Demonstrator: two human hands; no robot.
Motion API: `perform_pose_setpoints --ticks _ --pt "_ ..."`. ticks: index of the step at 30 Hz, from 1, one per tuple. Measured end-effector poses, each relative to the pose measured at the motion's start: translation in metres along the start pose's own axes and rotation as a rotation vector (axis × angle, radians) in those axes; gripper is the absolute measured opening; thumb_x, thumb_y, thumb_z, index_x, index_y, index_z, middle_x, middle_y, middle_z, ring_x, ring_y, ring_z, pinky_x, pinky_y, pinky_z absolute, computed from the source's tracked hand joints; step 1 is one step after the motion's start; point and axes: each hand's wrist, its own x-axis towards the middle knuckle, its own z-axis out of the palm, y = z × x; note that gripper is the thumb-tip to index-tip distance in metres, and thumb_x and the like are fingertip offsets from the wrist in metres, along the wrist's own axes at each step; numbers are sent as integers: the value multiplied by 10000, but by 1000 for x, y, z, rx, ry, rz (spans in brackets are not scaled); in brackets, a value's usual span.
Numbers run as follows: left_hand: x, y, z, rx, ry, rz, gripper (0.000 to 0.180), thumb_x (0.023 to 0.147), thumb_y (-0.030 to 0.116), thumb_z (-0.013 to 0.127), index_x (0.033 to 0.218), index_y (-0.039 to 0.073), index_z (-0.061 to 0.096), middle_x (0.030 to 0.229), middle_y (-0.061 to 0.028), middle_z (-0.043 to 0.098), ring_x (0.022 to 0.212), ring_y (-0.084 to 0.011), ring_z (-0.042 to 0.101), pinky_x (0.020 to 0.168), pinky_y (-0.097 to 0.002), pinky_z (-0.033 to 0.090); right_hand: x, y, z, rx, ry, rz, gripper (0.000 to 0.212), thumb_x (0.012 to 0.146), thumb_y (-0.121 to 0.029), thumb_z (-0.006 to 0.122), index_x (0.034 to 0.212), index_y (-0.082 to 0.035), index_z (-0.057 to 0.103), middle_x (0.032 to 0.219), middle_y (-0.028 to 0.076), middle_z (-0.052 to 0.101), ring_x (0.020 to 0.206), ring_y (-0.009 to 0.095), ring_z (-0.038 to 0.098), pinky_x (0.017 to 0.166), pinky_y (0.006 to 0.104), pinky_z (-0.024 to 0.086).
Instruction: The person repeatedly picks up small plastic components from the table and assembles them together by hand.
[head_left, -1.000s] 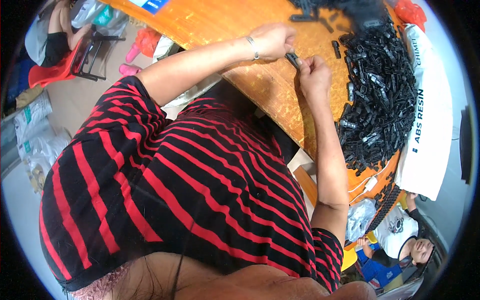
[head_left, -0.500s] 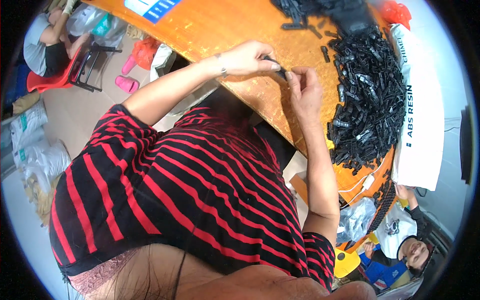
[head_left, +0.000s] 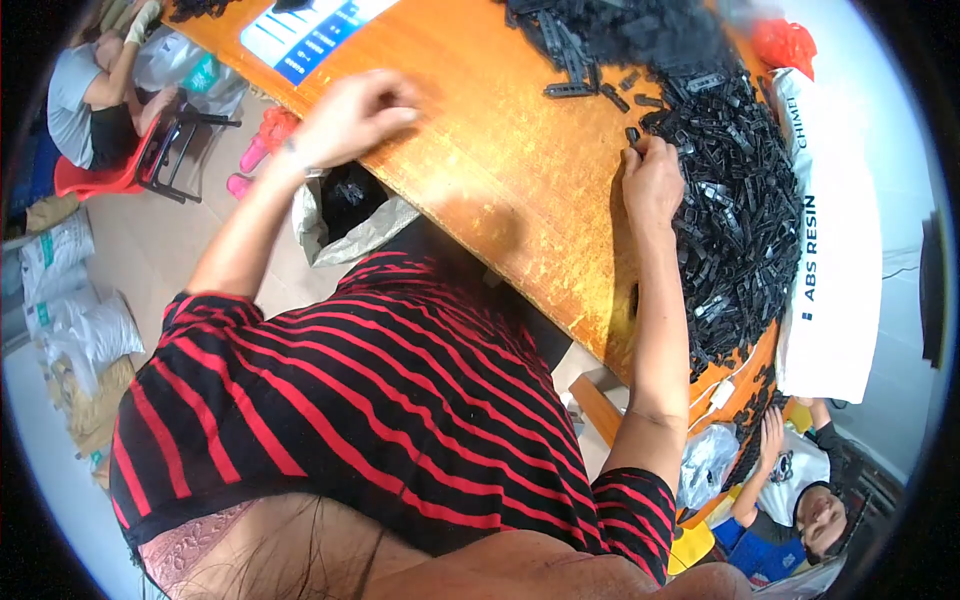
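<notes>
head view: an orange-brown table (head_left: 470, 190) slants across the upper centre of the frame. a long white sack (head_left: 835, 280) runs down its right side, and next to that a heap of black parts (head_left: 735, 190) fills the upper right. the left forearm (head_left: 235, 240) angles up and rightward from the left of the frame; the right forearm (head_left: 660, 320) rises nearly straight, right of centre. a blue-and-white sheet (head_left: 295, 60) lies at the upper left. just below it, the left hand (head_left: 352, 120) is over the table's near edge, fingers loosely curled, the thumb parted from them with a bare gap between. the right hand (head_left: 655, 185) is beside the heap's left edge, back upward, fingers bent, thumb and forefinger almost together. at those tips, upper right of centre, is a small black piece (head_left: 632, 134); whether they pinch it or only touch it, i cannot tell.
</notes>
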Motion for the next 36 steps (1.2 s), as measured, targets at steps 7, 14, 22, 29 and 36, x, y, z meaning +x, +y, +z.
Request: perform_pose_setpoints --ticks 7,14,22,29,36 --pt "125 48 117 277 258 201 274 910 291 718 1080 76 704 1031 -151 683 985 -355 680 852 -455 549 -21 -47 5 182 19 -179 112 901 -137 703 942 -80 616 959 155 622 784 392 653 677 480 551" --pt "155 49 139 258 124 82 220 890 274 724 974 72 701 971 -155 714 947 -395 678 829 -492 542 -52 -87 -2 284 -197 -203 126 910 -170 699 966 -84 626 977 149 622 823 389 669 713 503 551" --pt "122 59 143 -856 -248 -198 177 975 188 724 969 18 675 830 -45 729 672 -99 688 590 -210 552 -31 -77 -3 896 -77 249 291 987 -190 692 1175 27 643 846 125 718 615 165 643 563 349 523" --pt "97 67 122 -824 -250 -218 274 970 258 738 1058 10 664 819 -42 712 728 -74 693 620 -188 565 -37 -70 -10 1304 -280 451 166 1025 -123 639 1084 32 650 728 60 674 483 83 558 426 235 460" --pt "99 51 126 -558 -261 -76 220 945 232 769 1000 31 698 775 -2 654 668 -67 602 602 -221 500 -40 -71 -9 1178 -451 554 191 1011 -156 663 965 18 599 687 76 660 440 106 541 388 265 433"
